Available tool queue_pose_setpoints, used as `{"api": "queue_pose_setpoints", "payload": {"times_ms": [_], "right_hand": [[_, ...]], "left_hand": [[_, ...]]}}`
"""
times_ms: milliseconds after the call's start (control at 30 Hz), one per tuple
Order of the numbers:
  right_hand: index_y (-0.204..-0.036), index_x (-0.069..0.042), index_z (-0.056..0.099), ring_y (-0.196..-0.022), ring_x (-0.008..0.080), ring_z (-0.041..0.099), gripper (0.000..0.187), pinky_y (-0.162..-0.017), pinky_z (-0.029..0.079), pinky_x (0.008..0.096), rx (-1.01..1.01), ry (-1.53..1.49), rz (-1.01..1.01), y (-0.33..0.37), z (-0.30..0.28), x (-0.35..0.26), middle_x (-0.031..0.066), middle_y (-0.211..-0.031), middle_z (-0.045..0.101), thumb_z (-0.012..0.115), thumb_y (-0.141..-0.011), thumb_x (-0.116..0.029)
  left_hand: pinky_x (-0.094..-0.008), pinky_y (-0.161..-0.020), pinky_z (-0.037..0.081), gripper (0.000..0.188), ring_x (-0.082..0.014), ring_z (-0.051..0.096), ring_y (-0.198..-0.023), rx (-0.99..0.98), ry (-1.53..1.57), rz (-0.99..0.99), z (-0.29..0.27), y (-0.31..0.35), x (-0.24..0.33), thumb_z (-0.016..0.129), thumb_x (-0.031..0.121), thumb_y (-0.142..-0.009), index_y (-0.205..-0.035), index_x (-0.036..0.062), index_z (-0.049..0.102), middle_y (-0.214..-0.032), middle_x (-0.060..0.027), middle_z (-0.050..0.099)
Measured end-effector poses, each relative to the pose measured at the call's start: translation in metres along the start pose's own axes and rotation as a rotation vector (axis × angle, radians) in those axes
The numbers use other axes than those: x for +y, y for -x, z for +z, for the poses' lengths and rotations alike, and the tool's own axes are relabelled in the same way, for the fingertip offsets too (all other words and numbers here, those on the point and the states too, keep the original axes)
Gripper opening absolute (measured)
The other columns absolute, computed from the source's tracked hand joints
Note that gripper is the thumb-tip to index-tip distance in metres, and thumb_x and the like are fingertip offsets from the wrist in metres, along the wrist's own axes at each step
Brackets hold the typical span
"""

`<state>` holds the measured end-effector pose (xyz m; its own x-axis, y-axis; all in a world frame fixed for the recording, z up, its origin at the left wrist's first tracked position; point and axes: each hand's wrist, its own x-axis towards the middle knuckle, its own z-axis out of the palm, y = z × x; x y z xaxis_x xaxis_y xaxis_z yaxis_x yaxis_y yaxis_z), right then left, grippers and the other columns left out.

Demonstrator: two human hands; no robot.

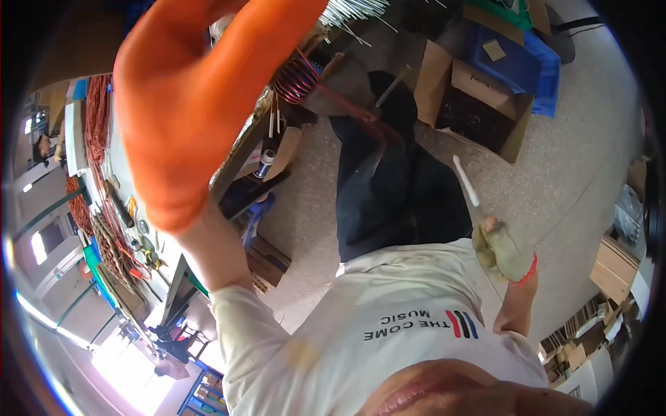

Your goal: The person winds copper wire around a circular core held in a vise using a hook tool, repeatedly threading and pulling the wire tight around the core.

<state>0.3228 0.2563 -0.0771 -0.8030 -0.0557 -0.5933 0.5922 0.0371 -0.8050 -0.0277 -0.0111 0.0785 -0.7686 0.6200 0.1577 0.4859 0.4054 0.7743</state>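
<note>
- Pale speckled floor spreads over the right of a cluttered workshop; a long bench runs along the left.
- Red wires hang in long bundles over the bench's far part, with small tools lying nearer.
- The left hand, in an orange glove, is raised at the far left, close to the camera. Its fingertips are not clear, so I cannot tell whether it grips anything.
- Just right of that glove is a dark red coil; silvery strands fan out beyond it.
- The right hand, in a yellowish glove, is curled at the right around the near end of a white stick, whose other end points far and slightly left over the floor.
- Far right, an open carton sits beside a blue crate.
- Dark trousers fill the middle, between the hands.
</note>
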Motion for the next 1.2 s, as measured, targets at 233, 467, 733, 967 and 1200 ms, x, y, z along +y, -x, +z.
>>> {"api": "queue_pose_setpoints", "payload": {"times_ms": [233, 467, 733, 967, 1200], "right_hand": [[-0.095, -0.003, 0.065, -0.06, 0.001, 0.051, 0.027, -0.052, 0.038, 0.0194, -0.149, -0.202, -0.189, -0.094, 0.083, -0.131, -0.0046, -0.069, 0.054, 0.063, -0.105, -0.028], [-0.111, -0.001, 0.064, -0.067, 0.0049, 0.058, 0.016, -0.059, 0.052, 0.0156, -0.391, -0.911, -0.171, -0.13, 0.096, -0.137, 0.0026, -0.092, 0.061, 0.06, -0.105, -0.015], [-0.078, -0.006, 0.051, -0.031, 0.0083, 0.033, 0.061, -0.029, 0.026, 0.0264, -0.582, -0.741, 0.301, -0.048, 0.037, -0.08, -0.0018, -0.048, 0.041, 0.044, -0.105, -0.061], [-0.108, -0.005, 0.061, -0.058, 0.0108, 0.059, 0.023, -0.045, 0.044, 0.0236, 0.364, -0.364, -0.215, -0.075, 0.042, -0.057, 0.0052, -0.084, 0.065, 0.06, -0.1, -0.026], [-0.112, -0.01, 0.066, -0.071, 0.0284, 0.072, 0.035, -0.06, 0.057, 0.0368, 0.492, 0.081, -0.96, -0.146, 0.104, -0.171, 0.0096, -0.083, 0.072, 0.083, -0.082, -0.014]], "left_hand": [[-0.0253, -0.092, 0.05, 0.026, -0.0126, 0.066, -0.104, 0.456, 0.361, -0.079, 0.038, -0.002, -0.019, 0.069, 0.013, -0.099, -0.12, -0.0029, 0.073, -0.114, -0.0071, 0.074], [-0.0264, -0.102, 0.046, 0.027, -0.0162, 0.064, -0.113, 0.678, 0.556, -0.152, 0.063, 0.011, -0.031, 0.07, 0.014, -0.098, -0.121, -0.0009, 0.073, -0.124, -0.0098, 0.071], [-0.0456, -0.113, 0.043, 0.055, -0.0354, 0.057, -0.133, 0.452, 0.026, 0.105, 0.011, 0.055, -0.043, 0.063, 0.026, -0.1, -0.143, -0.0077, 0.053, -0.142, -0.0221, 0.06], [-0.0396, -0.102, 0.05, 0.053, -0.0313, 0.067, -0.116, -0.079, -0.495, 0.341, 0.002, 0.033, -0.003, 0.081, -0.002, -0.072, -0.124, -0.0047, 0.069, -0.124, -0.018, 0.071], [-0.038, -0.093, 0.054, 0.044, -0.0289, 0.071, -0.102, -0.059, -0.701, 0.387, 0.012, 0.026, 0.012, 0.084, 0.001, -0.071, -0.114, 0.0013, 0.075, -0.115, -0.0139, 0.075]]}}
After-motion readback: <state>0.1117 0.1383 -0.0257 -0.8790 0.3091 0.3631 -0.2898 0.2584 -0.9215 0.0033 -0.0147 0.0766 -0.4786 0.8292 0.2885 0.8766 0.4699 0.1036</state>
